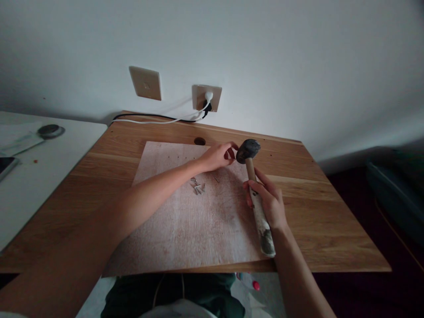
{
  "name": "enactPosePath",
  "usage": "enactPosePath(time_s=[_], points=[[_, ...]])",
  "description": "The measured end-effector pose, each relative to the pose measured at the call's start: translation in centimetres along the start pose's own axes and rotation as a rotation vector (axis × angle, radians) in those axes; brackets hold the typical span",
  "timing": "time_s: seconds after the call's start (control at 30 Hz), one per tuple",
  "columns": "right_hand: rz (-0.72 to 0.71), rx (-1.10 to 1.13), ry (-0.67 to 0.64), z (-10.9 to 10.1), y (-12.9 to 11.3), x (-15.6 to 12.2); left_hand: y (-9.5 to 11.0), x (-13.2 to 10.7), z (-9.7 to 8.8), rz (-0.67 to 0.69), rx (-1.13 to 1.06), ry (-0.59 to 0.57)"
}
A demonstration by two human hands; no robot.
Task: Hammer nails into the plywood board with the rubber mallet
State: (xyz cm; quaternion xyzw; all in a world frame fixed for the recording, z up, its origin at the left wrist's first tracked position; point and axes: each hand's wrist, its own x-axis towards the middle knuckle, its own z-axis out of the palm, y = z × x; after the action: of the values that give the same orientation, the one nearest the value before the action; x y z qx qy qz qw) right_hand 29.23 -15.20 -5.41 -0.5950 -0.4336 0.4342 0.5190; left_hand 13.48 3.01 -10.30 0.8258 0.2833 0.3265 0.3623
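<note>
The right hand [270,198] is wrapped firmly round the hammer [259,216], fingers and thumb closed on the handle partway up. From this grip the handle's pale, dark-stained end runs back toward the person, and the black head [247,151] rises beyond the fingers, just beside the left hand [218,157].

The left hand is at the board's far edge, ahead and to the left of the right hand. Its fingers are curled, with thumb and fingertips close together; I cannot tell whether they pinch anything.

Both hands are over the board [205,234], which lies on the table [334,216]. A small heap of nails [198,188] lies on it, nearer the person than the left hand and a little to its left; a single nail [216,179] lies between that heap and the right hand. Left of the left hand is a row of dark dots [178,157]. Beyond it, the outlet [215,99] holds two plugs.
</note>
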Motion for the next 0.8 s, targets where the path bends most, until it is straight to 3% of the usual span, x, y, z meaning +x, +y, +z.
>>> enactPosePath(time_s=[0.5, 0.8], points=[[0.005, -0.008, 0.041, 0.09, -0.24, -0.10, 0.21, -0.04, -0.07, -0.022, 0.000, -0.003], [0.010, 0.005, -0.008, 0.03, -0.13, -0.04, 0.33, 0.03, -0.15, -0.016, 0.020, -0.006]])
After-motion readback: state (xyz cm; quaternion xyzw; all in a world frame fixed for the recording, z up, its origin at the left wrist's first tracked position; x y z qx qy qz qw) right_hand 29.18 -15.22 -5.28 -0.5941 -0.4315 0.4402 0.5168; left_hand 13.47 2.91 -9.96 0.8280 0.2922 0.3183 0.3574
